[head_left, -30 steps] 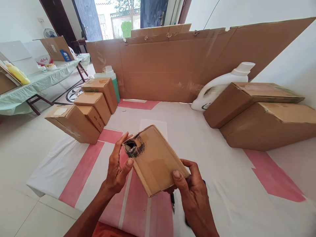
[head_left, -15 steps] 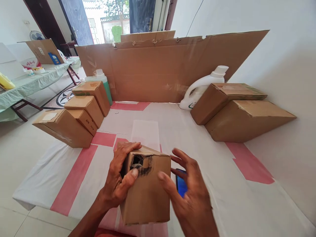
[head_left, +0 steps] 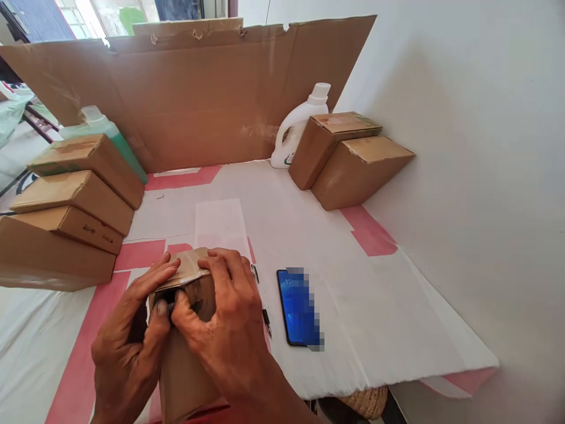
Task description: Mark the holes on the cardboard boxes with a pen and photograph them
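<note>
A brown cardboard box (head_left: 183, 374) stands close in front of me, with a dark hole near the top of its near face. Black scribbled marks (head_left: 198, 297) show beside the hole. My left hand (head_left: 126, 344) grips the box's left side, fingers over the top and thumb at the hole. My right hand (head_left: 232, 315) is closed on the top edge and front, its thumb bent into the hole beside the left thumb. A phone (head_left: 296, 309) with a blue screen lies to the right. Between box and phone, a black pen (head_left: 266, 323) shows in part.
Cardboard boxes (head_left: 83, 197) line the left side, with a green-liquid jug (head_left: 117, 144) behind them. Two boxes (head_left: 353, 171) and a white jug (head_left: 298, 129) stand at the back right. An upright cardboard sheet (head_left: 198, 106) closes off the far edge; a wall (head_left: 477, 176) rises at right.
My view has swung right and down. The right hand, open beside the box before, now grips its top with the thumb in the hole. The left thumb has moved to the hole's edge.
</note>
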{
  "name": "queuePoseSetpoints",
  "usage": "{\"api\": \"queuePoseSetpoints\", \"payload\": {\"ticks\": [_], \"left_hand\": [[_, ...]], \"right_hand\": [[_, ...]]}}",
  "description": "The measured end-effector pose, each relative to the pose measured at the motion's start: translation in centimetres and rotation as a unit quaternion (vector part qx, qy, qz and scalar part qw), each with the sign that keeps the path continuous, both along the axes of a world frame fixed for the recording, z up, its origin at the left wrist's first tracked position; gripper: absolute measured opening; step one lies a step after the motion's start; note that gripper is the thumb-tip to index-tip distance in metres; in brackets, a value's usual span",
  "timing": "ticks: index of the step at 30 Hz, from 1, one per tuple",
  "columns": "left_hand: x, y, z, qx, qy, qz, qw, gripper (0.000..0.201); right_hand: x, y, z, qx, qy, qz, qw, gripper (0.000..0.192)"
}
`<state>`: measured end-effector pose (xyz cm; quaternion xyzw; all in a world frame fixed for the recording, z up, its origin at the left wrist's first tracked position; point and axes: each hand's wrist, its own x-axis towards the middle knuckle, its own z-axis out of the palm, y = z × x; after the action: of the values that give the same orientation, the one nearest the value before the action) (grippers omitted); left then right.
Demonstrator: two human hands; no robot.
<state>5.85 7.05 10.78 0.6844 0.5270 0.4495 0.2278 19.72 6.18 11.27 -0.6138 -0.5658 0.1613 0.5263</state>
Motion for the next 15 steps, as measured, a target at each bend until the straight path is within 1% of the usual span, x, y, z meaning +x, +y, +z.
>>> {"api": "queuePoseSetpoints", "payload": {"ticks": [2,3,4,5,6,7,8,9,10,12,13,14,15], "left_hand": [[0.1,0.3,0.0,-0.005,-0.025,-0.006,1.000,0.030],[0.1,0.5,-0.1,-0.003,-0.035,-0.013,0.999,0.029],[0.1,0.7,-0.2,-0.002,-0.042,-0.018,0.999,0.029],[0.1,0.9,-0.3,0.000,-0.045,-0.020,0.999,0.029],[0.1,1.1,-0.4,-0.001,-0.048,-0.019,0.999,0.029],[0.1,1.3,-0.5,-0.004,-0.053,-0.016,0.998,0.030],[0.2,1.4,-0.6,-0.009,-0.061,-0.014,0.998,0.030],[0.4,1.6,-0.6,-0.017,-0.072,-0.012,0.997,0.030],[0.5,1.7,-0.6,-0.025,-0.085,-0.013,0.996,0.031],[0.8,1.9,-0.6,-0.046,-0.113,-0.022,0.992,0.032],[0.9,2.0,-0.6,-0.057,-0.129,-0.030,0.990,0.033],[1.0,2.1,-0.7,-0.069,-0.146,-0.040,0.986,0.035],[1.1,2.2,-0.8,-0.081,-0.163,-0.052,0.982,0.036]], "right_hand": [[1.1,-0.2,0.0,0.002,0.032,0.010,0.999,0.052],[2.1,-0.5,-0.3,0.003,0.054,0.004,0.999,0.055],[3.3,-0.9,-0.7,-0.003,0.071,-0.009,0.997,0.053],[4.5,-1.3,-1.5,-0.021,0.077,-0.027,0.996,0.047],[5.8,-1.8,-2.4,-0.053,0.066,-0.045,0.995,0.041],[6.9,-2.3,-3.6,-0.107,0.035,-0.050,0.992,0.036],[7.9,-2.9,-4.9,-0.178,-0.015,-0.038,0.983,0.034],[8.6,-3.4,-6.4,-0.258,-0.076,-0.019,0.963,0.030],[9.0,-3.9,-7.8,-0.332,-0.137,0.003,0.933,0.024],[9.2,-4.6,-10.6,-0.434,-0.233,0.015,0.870,0.012],[9.2,-4.9,-11.8,-0.462,-0.259,0.014,0.848,0.008],[9.1,-5.1,-12.8,-0.475,-0.268,0.010,0.838,0.009],[9.1,-5.2,-13.6,-0.477,-0.262,0.012,0.839,0.013]]}}
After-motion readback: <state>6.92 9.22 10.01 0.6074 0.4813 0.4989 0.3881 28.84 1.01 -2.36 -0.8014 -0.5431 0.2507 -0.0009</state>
